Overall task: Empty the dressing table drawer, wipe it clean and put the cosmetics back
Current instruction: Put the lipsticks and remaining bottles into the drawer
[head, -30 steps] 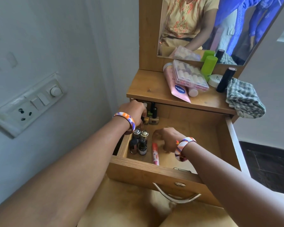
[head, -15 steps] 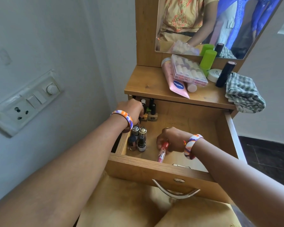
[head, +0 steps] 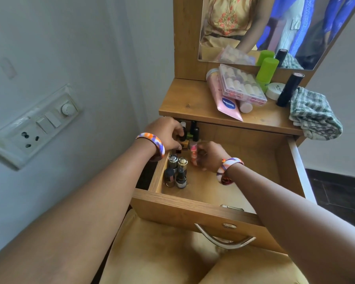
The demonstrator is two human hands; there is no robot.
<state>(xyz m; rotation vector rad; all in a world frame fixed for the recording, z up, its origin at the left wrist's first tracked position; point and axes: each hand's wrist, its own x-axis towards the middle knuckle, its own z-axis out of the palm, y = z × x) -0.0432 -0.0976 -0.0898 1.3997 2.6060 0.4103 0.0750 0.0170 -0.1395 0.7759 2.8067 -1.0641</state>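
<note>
The wooden drawer [head: 184, 210] stands pulled out. My left hand [head: 166, 134] is at its back left corner, fingers curled round a small dark-capped bottle [head: 181, 138] among other nail polish bottles [head: 194, 133]. My right hand [head: 210, 155] holds a red-pink tube [head: 193, 153] upright beside those bottles; it is motion-blurred. Several small bottles [head: 176, 171] stand along the drawer's left wall. On the table top [head: 184, 103] lie a pink Vaseline tube [head: 226, 104], a clear lipstick case [head: 241, 86], a green bottle [head: 266, 71], a white jar [head: 276, 90], a black tube [head: 289, 89] and a checked cloth [head: 314, 115].
A mirror [head: 275, 27] rises behind the table top. A wall with a switch and socket plate [head: 33, 126] is close on the left. The drawer's metal handle [head: 223, 240] hangs over my yellow-clad lap [head: 162, 257]. The drawer's right half shows bare wood.
My right hand picked the red-pink tube up from the drawer floor and carried it to the back left, standing it upright. My left hand stayed at the back corner.
</note>
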